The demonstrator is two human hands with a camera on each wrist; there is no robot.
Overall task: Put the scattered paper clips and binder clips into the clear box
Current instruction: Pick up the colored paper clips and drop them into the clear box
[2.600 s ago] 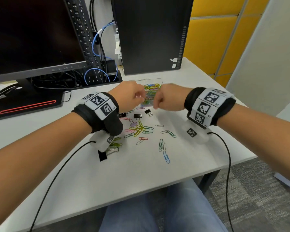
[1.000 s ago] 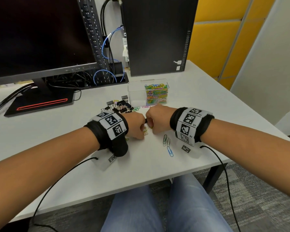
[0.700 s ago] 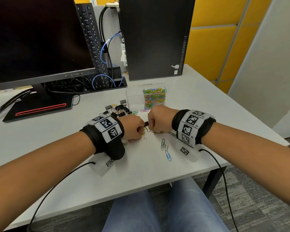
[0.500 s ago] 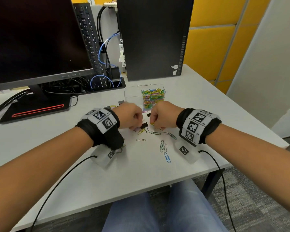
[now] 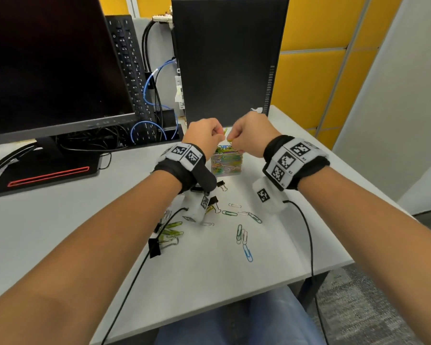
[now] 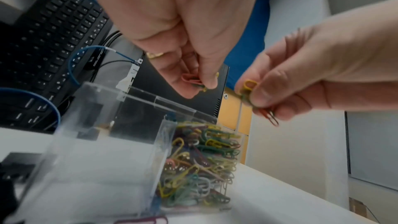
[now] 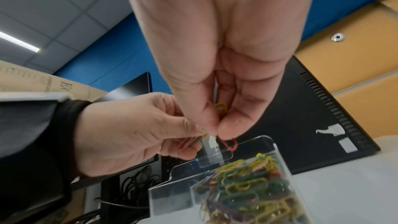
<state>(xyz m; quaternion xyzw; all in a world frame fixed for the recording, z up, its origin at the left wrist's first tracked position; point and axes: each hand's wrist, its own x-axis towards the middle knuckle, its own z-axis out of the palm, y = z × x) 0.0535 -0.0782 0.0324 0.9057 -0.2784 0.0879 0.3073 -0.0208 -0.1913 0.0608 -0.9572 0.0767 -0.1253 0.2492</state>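
The clear box point(image 5: 237, 162) point(image 6: 107, 142) point(image 7: 254, 144) stands on the white desk, one compartment packed with coloured paper clips point(image 6: 202, 159) point(image 7: 247, 192). Both hands hover just above it. My left hand point(image 5: 204, 135) point(image 6: 193, 67) point(image 7: 129, 132) pinches a few coloured paper clips point(image 6: 191, 81). My right hand point(image 5: 249, 135) point(image 7: 215, 125) point(image 6: 280, 91) pinches its own small bunch of clips point(image 6: 249, 91) point(image 7: 230, 143). Loose paper clips point(image 5: 243, 235) and black binder clips point(image 5: 154, 247) lie scattered on the desk below my wrists.
A monitor point(image 5: 47, 70) on its black base point(image 5: 47, 170) stands at the left, an upright keyboard point(image 5: 130, 70) and cables behind it. A black computer tower point(image 5: 229, 58) rises right behind the box. The desk's front edge point(image 5: 209, 310) is near my lap.
Both hands were down among the scattered clips pinching some up; they have risen and moved back, and are now above the clear box holding clips.
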